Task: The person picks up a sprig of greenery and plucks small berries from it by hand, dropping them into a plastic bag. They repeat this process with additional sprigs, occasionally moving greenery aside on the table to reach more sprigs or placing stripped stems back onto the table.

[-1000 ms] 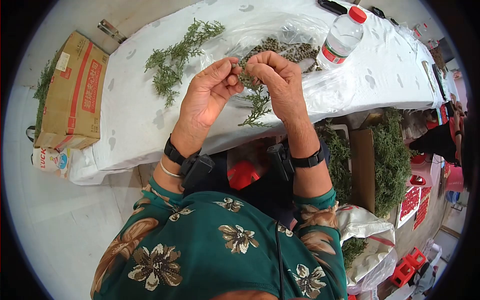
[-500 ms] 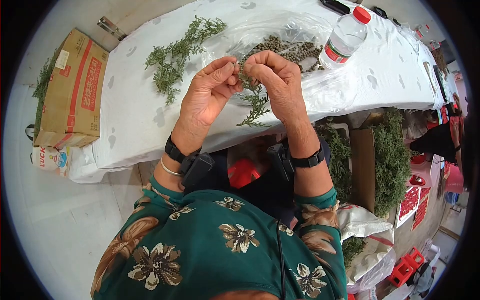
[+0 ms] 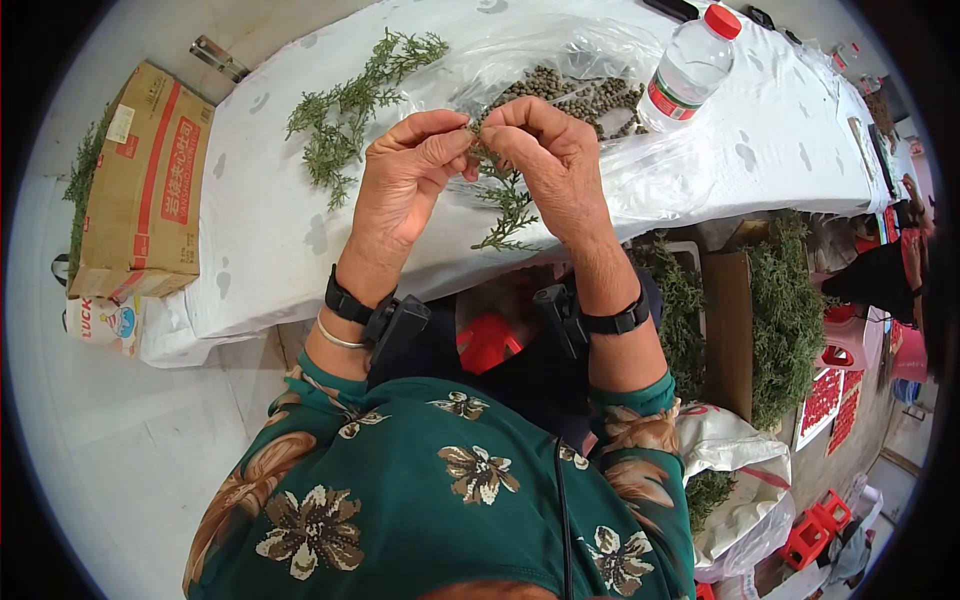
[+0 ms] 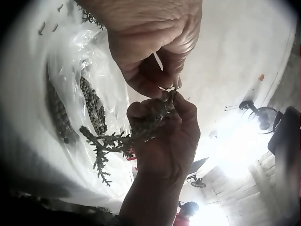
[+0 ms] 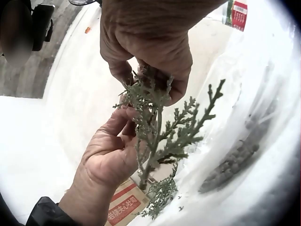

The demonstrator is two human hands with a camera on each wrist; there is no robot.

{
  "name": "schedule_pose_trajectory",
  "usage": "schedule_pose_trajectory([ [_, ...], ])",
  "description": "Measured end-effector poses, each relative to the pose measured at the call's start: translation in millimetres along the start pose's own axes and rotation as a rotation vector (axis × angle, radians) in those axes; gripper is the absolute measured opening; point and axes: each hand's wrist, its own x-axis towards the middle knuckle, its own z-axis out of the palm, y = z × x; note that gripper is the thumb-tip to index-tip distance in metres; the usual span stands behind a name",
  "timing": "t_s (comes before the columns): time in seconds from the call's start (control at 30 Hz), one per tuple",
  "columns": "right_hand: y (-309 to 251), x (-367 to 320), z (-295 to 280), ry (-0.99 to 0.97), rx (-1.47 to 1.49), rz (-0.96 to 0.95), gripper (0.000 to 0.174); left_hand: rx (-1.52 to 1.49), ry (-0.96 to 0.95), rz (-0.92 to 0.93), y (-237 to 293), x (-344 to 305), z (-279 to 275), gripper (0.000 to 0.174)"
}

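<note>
A green cypress sprig is gripped by my right hand, its scaly branches hanging toward the table's front edge. Facing it, my left hand pinches at the sprig's upper end with thumb and forefinger. Both sets of fingertips meet there, and what small piece lies between the left ones is hidden. The right wrist view shows the leafy sprig spreading below the right fingers. Behind the hands, a clear plastic bag lies spread with many small round brown cones. More cypress sprigs lie left of the bag.
A water bottle with a red cap stands right of the cones. A cardboard box sits at the table's left end. Below the table, right, are piled cypress branches, another box and a white sack.
My left hand has turned slightly, its thumb lower and its fingers closer to the sprig's end. The right hand has shifted a little left, still gripping the sprig.
</note>
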Motion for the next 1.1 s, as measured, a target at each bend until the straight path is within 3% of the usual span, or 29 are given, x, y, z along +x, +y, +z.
schedule_pose_trajectory([
  [0.43, 1.2, -0.9, 1.4, 0.017, -0.042, -0.013, 0.010, 0.113, -0.012, 0.120, -1.2, -2.4, -1.2, 0.013],
  [1.1, 0.5, -1.8, 4.2, 0.056, -0.095, -0.042, 0.011, 0.012, 0.008, 0.007, -4.1, -6.1, -2.5, 0.016],
])
